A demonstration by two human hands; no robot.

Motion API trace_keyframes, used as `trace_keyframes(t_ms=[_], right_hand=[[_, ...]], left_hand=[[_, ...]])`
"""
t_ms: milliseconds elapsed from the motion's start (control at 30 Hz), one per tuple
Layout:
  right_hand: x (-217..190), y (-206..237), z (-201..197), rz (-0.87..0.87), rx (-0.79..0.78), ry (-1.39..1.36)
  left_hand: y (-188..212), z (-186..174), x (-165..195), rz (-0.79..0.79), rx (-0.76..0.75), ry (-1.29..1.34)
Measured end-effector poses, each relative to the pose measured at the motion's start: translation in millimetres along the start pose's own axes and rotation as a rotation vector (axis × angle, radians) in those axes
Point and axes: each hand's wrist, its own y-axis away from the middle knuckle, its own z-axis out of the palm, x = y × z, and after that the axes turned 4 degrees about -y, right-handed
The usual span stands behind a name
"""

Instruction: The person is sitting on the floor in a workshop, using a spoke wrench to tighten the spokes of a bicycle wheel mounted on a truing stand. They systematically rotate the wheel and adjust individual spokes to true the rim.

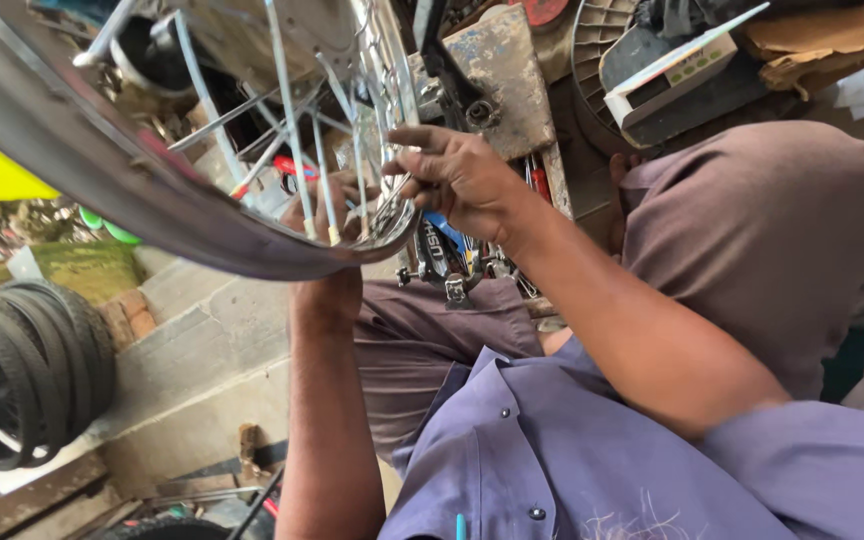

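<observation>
From the head camera, a spoked bicycle wheel fills the upper left, its rim curving down to centre. The right hand lies against the rim's right side, fingers curled round spokes there. The left hand sits behind the spokes, partly hidden; whether it grips cannot be told. Stacked tyres lie far left.

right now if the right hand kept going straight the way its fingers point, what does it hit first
The right hand points its fingers leftward into the wheel. Going straight on, it would most likely meet the thin metal spokes first, just past its fingertips, with the left hand close behind them. Depth is hard to judge here.
</observation>
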Motion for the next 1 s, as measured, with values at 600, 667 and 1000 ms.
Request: trace_keyframes(t_ms=[600,667,1000], right_hand=[[64,50,-14,-1.142,-0.084,1.040],[56,40,-19,-1.128,-0.118,1.126],[57,12,-44,-0.640,0.052,0.180]], left_hand=[[-2,-26,-50,-0.042,0.057,0.042],[-4,-22,-46,-0.059,0.094,0.065],[-5,-12,-50,-0.142,0.106,-0.062]])
